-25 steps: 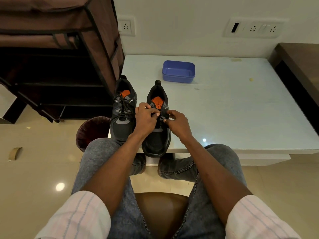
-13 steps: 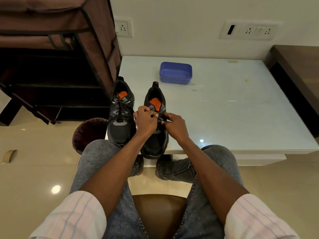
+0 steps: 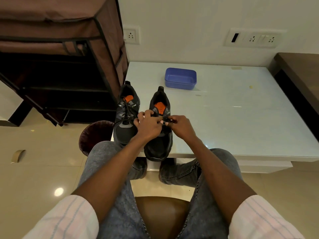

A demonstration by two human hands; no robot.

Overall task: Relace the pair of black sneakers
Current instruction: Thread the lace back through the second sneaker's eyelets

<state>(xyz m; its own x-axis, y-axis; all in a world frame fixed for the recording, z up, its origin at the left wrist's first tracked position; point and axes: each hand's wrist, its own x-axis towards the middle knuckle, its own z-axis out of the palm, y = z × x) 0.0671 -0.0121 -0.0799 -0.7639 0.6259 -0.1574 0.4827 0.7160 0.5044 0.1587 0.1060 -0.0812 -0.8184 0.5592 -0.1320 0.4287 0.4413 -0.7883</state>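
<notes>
Two black sneakers with orange insoles stand side by side at the near left corner of the white table [image 3: 241, 118], toes toward me. The left sneaker [image 3: 126, 118] is laced, its black lace hanging loose. Over the middle of the right sneaker [image 3: 159, 140] both hands work close together. My left hand [image 3: 148, 125] has its fingers curled and pinches the black lace above the tongue. My right hand [image 3: 180, 126] pinches the lace [image 3: 167, 120] from the right side. The eyelets under my hands are hidden.
A blue plastic tub [image 3: 180, 78] sits further back on the table. A brown fabric shoe rack [image 3: 60, 66] stands left of the table, a dark bin [image 3: 94, 135] below its corner. My knees in jeans are under the table's front edge. Wall sockets are behind.
Both hands stay on the right sneaker's lace; the fingers shift slightly and the hands draw a little closer together. The sneakers have not moved.
</notes>
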